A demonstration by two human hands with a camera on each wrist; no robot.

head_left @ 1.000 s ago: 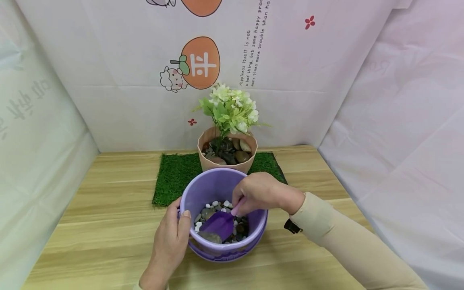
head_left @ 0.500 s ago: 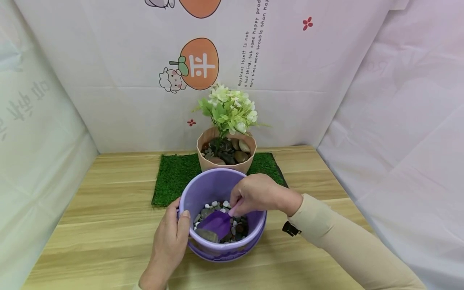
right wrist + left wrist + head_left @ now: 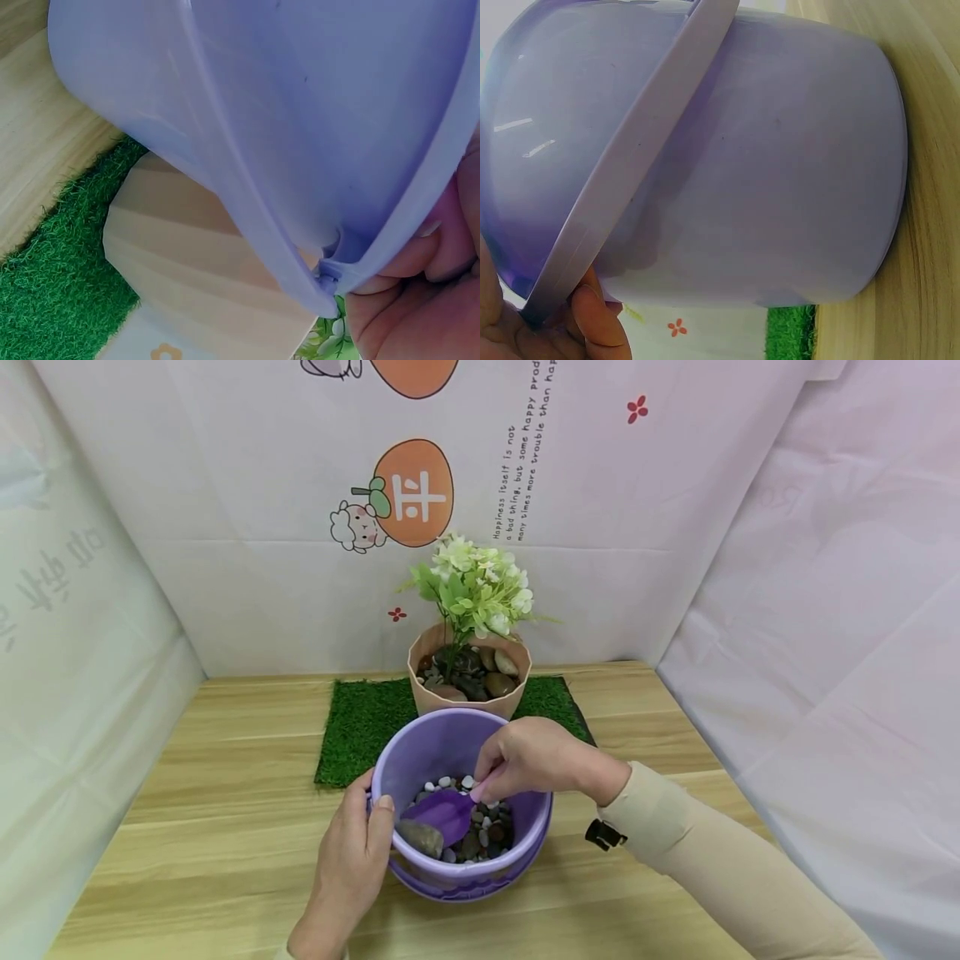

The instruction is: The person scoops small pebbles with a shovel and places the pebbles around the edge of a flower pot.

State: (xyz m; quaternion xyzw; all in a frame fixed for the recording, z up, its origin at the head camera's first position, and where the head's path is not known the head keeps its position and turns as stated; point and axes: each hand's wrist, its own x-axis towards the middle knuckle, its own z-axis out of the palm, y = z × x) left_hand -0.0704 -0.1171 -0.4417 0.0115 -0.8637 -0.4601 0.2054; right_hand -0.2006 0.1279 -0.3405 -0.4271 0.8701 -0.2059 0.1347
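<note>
A purple bucket (image 3: 423,747) stands on the table with pebbles (image 3: 487,837) inside. My left hand (image 3: 348,852) grips its left rim, thumb over the edge and fingers outside by the handle joint. In the left wrist view the bucket handle (image 3: 641,142) hangs down against the wall. My right hand (image 3: 536,762) reaches over the right rim and pinches the pink handle of a purple toy shovel (image 3: 444,814). The blade tilts down to the left, with a large grey stone (image 3: 422,838) at its tip against the bucket's near left wall. The right wrist view hides the blade.
Right behind the bucket is a pale pink flowerpot (image 3: 429,697) with stones and white-green flowers (image 3: 483,585). Both are at an artificial grass mat (image 3: 360,735) on the wooden table (image 3: 225,810). White printed cloth (image 3: 262,602) closes off the back and sides.
The shovel has shifted left in the bucket, and the large stone has moved left and up the near wall with it. My left hand stays on the rim.
</note>
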